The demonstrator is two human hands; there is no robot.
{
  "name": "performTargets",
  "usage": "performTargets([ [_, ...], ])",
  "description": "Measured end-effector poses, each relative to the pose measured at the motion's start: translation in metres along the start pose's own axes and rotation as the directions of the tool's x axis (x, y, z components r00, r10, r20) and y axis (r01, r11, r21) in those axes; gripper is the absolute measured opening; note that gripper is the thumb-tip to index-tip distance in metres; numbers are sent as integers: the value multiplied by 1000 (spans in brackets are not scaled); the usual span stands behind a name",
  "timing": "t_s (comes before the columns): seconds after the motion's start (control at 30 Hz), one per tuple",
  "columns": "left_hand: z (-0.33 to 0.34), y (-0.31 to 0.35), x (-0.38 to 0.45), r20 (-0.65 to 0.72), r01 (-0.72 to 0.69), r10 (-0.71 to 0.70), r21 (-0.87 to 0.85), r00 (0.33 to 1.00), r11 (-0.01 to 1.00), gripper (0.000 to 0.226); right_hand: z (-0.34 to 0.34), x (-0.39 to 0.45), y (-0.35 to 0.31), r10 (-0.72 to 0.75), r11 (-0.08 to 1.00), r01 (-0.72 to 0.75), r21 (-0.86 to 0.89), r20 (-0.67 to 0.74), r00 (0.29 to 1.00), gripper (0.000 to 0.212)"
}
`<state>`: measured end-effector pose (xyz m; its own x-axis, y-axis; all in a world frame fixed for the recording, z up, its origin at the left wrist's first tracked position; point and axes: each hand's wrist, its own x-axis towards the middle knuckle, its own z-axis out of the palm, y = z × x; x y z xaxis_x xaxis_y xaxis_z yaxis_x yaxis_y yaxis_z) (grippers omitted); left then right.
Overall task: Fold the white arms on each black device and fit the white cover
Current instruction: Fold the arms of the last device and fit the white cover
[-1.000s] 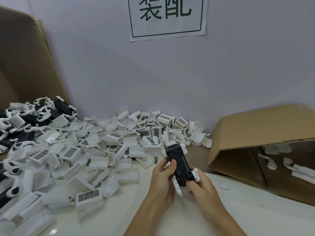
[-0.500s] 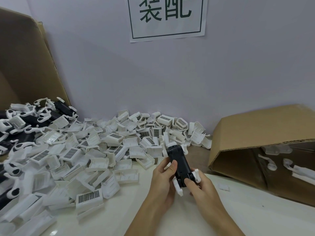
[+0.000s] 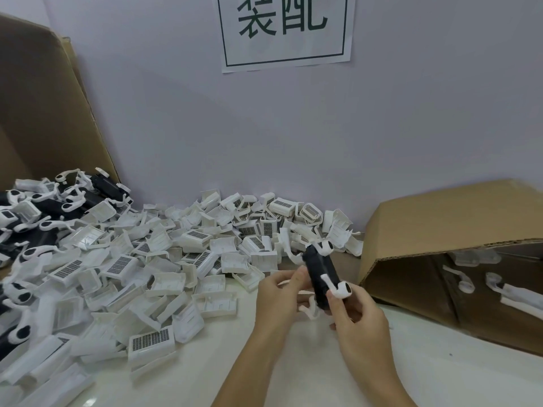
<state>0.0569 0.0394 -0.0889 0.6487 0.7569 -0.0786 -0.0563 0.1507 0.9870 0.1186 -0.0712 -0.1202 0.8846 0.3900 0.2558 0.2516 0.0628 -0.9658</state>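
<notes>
In the lower middle of the frame, the left hand (image 3: 279,292) grips the black device (image 3: 320,277) above the counter (image 3: 440,362). The right hand (image 3: 357,314) pinches a white arm (image 3: 338,287). I would press this arm flat while holding the body firm.

wall sign (image 3: 286,30): top cut off | black device (image 3: 320,277): lower end hidden behind hands | box interior (image 3: 484,283): dim
</notes>
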Motion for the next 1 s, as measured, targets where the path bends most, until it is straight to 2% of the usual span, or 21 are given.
performTargets([
  [0.1, -5, 16, 0, 184, 74, -99, 139, 978, 988, 34, 1, -3, 0, -154, 980, 149, -134, -26, 988, 32],
  [0.17, -7, 22, 0, 259, 91, -141, 194, 956, 977, 38, 1, -7, -1, -281, 927, 277, -252, 18, 959, 40],
  [0.23, -7, 24, 1, 243, 101, -141, 172, 960, 980, 35, 2, -11, -2, -392, 838, 406, -364, 115, 913, 46],
  [0.3, -10, 24, 1, 171, 111, -126, 96, 977, 989, 31, 2, -14, -1, -444, 767, 497, -406, 225, 867, 52],
  [0.4, -19, 18, 2, 94, 77, -80, 30, 992, 997, 30, 1, -14, -4, -448, 725, 557, -405, 336, 828, 55],
  [0.47, -21, 13, 1, 77, 88, -80, -105, 994, 991, 28, 1, -15, -6, -454, 727, 574, -377, 363, 813, 56],
  [0.57, -18, 5, -3, 45, 178, -175, -388, 984, 904, 31, 1, -16, -6, -421, 790, 517, -329, 323, 848, 56],
  [0.67, -16, 2, -5, 62, 209, -210, -548, 976, 810, 45, 0, -13, -6, -302, 880, 376, -290, 269, 915, 52],
  [0.77, -20, 4, -7, 155, 215, -151, -604, 976, 768, 61, -1, -10, -6, -205, 925, 265, -272, 231, 951, 50],
  [0.87, -28, 6, -8, 270, 244, -97, -588, 958, 771, 59, 0, -7, -6, -151, 959, 186, -214, 173, 973, 28],
  [0.93, -35, 8, -8, 353, 276, -73, -568, 933, 775, 59, -1, -5, -4, -120, 974, 142, -177, 131, 984, 24],
  [1.0, -43, 7, -7, 359, 258, -39, -587, 932, 767, 57, -1, -3, -2, -89, 978, 109, -179, 115, 989, 22],
])
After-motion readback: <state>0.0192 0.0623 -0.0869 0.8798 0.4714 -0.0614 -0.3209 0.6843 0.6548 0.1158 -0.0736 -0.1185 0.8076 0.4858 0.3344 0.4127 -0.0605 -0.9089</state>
